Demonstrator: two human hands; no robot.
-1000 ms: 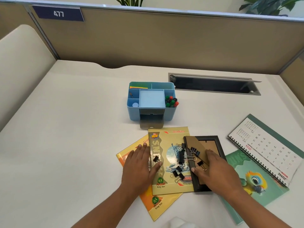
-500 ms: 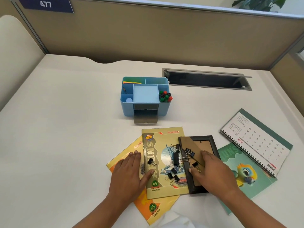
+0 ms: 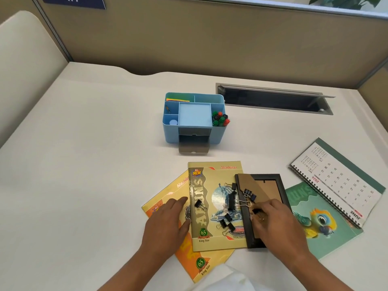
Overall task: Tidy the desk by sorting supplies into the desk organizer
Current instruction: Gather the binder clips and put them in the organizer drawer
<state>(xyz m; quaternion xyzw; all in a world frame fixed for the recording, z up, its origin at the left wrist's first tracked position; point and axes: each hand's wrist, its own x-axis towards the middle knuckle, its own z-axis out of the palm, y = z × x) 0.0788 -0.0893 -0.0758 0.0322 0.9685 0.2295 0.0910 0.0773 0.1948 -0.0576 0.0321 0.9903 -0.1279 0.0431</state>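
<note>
- Two hands are low over the books. The left hand (image 3: pixel 168 223) lies flat, fingers straight, on the orange notebook (image 3: pixel 185 256), with its thumb at the edge of the top notebook (image 3: pixel 216 177).
- Right hand (image 3: pixel 277 225) has its fingers curled and pinches a black clip (image 3: pixel 257 211) over the left edge of the frame (image 3: pixel 265 176).
- Loose clips (image 3: pixel 227 222) lie scattered on the top notebook. One (image 3: pixel 198 203) sits alone near the left hand's fingers, and a few (image 3: pixel 249 195) rest on the frame's brown backing.
- Frame lies back side up, overlapping the top notebook's right edge and the parrot book (image 3: pixel 319 219).
- Organizer (image 3: pixel 171 133), blue, stands farther back on the tabletop (image 3: pixel 84 164), well apart from the clips. Its front drawer (image 3: pixel 194 147) is pulled out.
- Pens (image 3: pixel 220 118) stand in its right compartment, and coloured paper (image 3: pixel 177 99) sits in the back-left one.
- Calendar (image 3: pixel 336 179) lies at the right, overlapping the parrot book.
</note>
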